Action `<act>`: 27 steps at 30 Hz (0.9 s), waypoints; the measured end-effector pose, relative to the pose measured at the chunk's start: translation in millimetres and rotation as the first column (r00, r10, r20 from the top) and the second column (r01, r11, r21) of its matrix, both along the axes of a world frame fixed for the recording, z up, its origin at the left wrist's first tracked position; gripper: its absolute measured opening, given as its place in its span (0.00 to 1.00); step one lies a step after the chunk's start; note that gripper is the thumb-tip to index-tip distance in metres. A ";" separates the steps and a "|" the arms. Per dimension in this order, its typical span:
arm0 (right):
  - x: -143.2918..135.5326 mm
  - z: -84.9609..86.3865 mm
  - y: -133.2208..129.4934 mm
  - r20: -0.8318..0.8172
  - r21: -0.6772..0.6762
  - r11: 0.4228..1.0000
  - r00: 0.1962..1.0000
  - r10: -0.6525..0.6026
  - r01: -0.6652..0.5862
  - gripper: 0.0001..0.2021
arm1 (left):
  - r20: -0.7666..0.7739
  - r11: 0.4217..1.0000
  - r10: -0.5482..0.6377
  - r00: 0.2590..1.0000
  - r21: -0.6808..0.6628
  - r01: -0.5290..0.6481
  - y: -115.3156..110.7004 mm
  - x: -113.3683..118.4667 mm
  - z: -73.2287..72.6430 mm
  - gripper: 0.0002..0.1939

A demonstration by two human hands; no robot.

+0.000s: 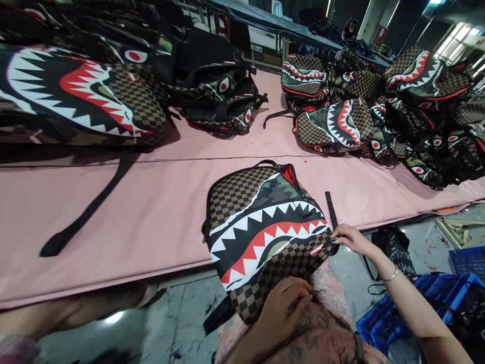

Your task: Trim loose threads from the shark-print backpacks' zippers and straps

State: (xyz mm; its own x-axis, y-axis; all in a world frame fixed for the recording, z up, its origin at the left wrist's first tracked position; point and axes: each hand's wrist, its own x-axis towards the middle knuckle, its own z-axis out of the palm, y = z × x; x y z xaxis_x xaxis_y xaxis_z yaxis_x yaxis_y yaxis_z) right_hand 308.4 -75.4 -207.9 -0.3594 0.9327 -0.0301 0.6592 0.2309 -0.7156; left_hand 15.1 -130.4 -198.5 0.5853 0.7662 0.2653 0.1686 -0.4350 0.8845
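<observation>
A backpack (265,227) with brown checks, a camouflage patch and a red-and-white shark mouth lies tilted at the table's near edge, partly over my lap. Its top right side gapes, showing red lining (289,175). At its right side, my right hand (351,239) pinches a small dark zipper pull (333,241) with thumb and forefinger. My left hand (284,302) rests against the near lower edge of the bag, fingers curled together; what they hold, if anything, is hidden. A black strap (220,314) hangs from the bag's lower left.
The pink-covered table (159,207) runs across. Similar backpacks are piled at the left (83,96) and at the right (337,126). A loose black strap (87,212) trails toward me. Blue crates (413,308) stand on the floor at right. Another person's arm (71,308) shows at lower left.
</observation>
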 end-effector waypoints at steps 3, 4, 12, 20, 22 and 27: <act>-8.2 2.9 3.4 0.020 -0.008 0.999 0.999 0.034 -0.034 0.08 | 0.014 1.000 0.002 1.000 0.000 -0.002 -1.1 0.2 0.5 0.06; -10.8 3.9 4.2 0.028 -0.010 0.999 0.999 0.047 -0.047 0.07 | 0.022 1.000 0.006 1.000 0.001 -0.006 -1.6 0.1 0.6 0.06; -30.4 12.9 3.7 0.083 0.011 0.995 0.992 0.100 -0.102 0.06 | 0.060 0.999 0.037 0.997 -0.013 -0.037 -3.4 -1.5 3.9 0.06; -46.9 16.1 1.2 0.112 0.045 0.989 0.985 0.135 -0.140 0.06 | 0.062 0.998 0.065 0.996 -0.010 -0.065 -4.7 -2.7 6.8 0.08; -46.9 13.6 -1.3 0.052 0.023 0.994 0.993 0.102 -0.103 0.07 | 0.055 0.998 0.053 0.997 0.016 -0.054 -4.8 -3.3 4.8 0.08; -29.4 2.7 -3.6 -0.068 -0.196 0.972 0.987 -0.145 0.129 0.10 | -0.044 0.972 -0.020 0.999 0.235 0.029 1.8 6.4 -2.6 0.09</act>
State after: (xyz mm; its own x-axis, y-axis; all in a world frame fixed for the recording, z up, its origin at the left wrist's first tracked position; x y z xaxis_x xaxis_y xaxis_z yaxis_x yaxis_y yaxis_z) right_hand 278.9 -79.0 -205.2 -0.2372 0.9531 -0.1878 0.6130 -0.0031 -0.7901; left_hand 21.5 -128.6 -201.1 0.6171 0.6703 0.4122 0.1889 -0.6348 0.7493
